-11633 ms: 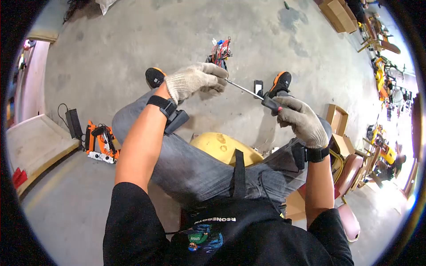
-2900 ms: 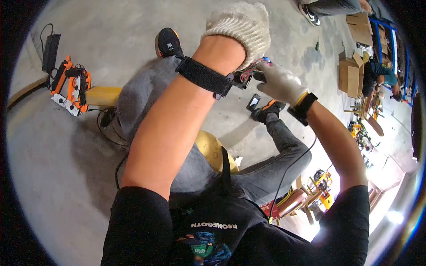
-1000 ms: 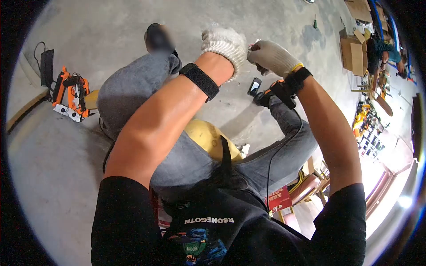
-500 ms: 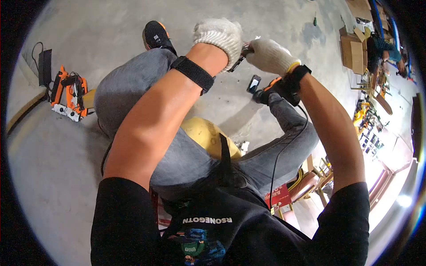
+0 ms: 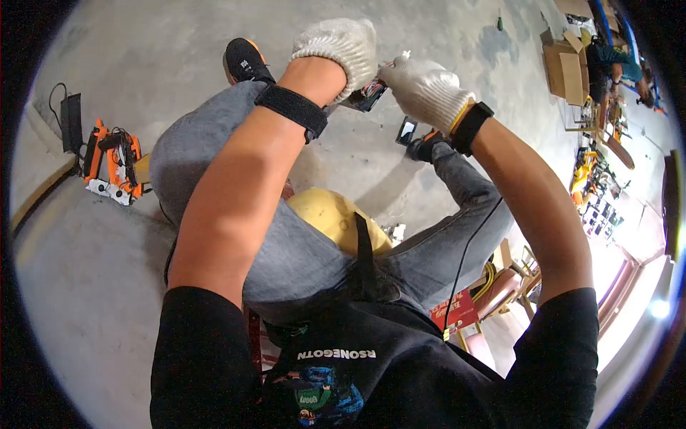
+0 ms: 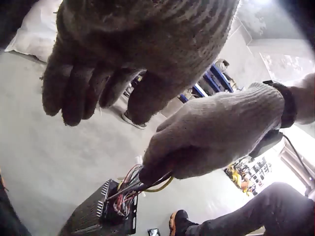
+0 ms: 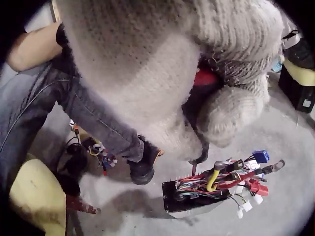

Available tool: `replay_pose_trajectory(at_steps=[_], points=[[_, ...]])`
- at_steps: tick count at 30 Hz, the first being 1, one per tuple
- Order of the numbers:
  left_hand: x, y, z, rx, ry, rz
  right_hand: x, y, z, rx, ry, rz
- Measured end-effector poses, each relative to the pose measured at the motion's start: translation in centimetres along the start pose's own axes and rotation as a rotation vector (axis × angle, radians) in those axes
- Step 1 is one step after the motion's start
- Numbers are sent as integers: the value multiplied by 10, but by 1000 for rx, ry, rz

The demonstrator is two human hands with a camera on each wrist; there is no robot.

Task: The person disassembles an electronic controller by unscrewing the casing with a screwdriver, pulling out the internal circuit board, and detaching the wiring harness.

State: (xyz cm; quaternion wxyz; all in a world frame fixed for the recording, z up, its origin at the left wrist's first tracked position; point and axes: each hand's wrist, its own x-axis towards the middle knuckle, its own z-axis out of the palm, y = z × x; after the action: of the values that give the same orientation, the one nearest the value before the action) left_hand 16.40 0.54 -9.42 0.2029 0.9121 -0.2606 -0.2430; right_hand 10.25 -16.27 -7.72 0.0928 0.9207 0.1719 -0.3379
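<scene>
- Pointing down at multicoloured wires [image 7: 214,180], a black-and-red handle [image 7: 199,94] is clamped in the off-white-gloved right hand [image 5: 424,86].
- Beside it, the gloved left hand [image 6: 135,51] hangs, fingers loose.
- Beneath, a black finned metal box [image 6: 89,215] slants lengthwise, wired end toward the right hand.

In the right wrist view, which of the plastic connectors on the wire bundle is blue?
The blue, boxy plastic connector, highest of them in that view. The red plastic connector and white plastic connectors all appear lower.
</scene>
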Motion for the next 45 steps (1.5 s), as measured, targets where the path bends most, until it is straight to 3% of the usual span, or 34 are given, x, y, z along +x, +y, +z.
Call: replay_pose_trajectory(at_steps=[1,3,4,6,8,9,10,12,13,20,26,28,35,38,40,42,44,45], points=[[4,-7,3,0,-9,-4,2,1,-1,18,9,6],[5,-18,13,76,21,247,5,8,7,35,41,-29],[2,-16,15,68,-2,266,8,8,6,95,54,-21],[0,-6,1,64,-60,49,16,9,5,101,80,-57],[-11,8,-23,392,-172,334,24,5,-1,157,54,-48],[-28,9,-37,335,-56,499,19,-1,-26,219,-81,90],[-18,-2,-21,341,-60,518,26,1,-20,186,-50,68],[11,-24,22,110,0,76,47,6,7,176,-22,71],[10,-22,21,126,-37,54,35,3,0,129,-16,61],[7,-16,13,138,-7,113,6,22,22,69,229,-76],[-8,5,-10,55,-59,50,14,15,20,51,145,-66],[-6,6,-11,19,18,26,21,20,19,72,162,-99],[-9,12,-14,26,27,24,22,11,-3,128,4,56],[-8,10,-10,80,2,14,19,19,11,159,51,69],[-5,4,-9,236,-92,161,10,29,18,157,59,65],[-5,3,-10,230,-105,182,-9,34,26,194,303,42],[-9,5,-8,218,-119,195,-54,22,3,428,329,117],[-10,5,-6,164,-83,116,-76,16,-6,528,221,160]])
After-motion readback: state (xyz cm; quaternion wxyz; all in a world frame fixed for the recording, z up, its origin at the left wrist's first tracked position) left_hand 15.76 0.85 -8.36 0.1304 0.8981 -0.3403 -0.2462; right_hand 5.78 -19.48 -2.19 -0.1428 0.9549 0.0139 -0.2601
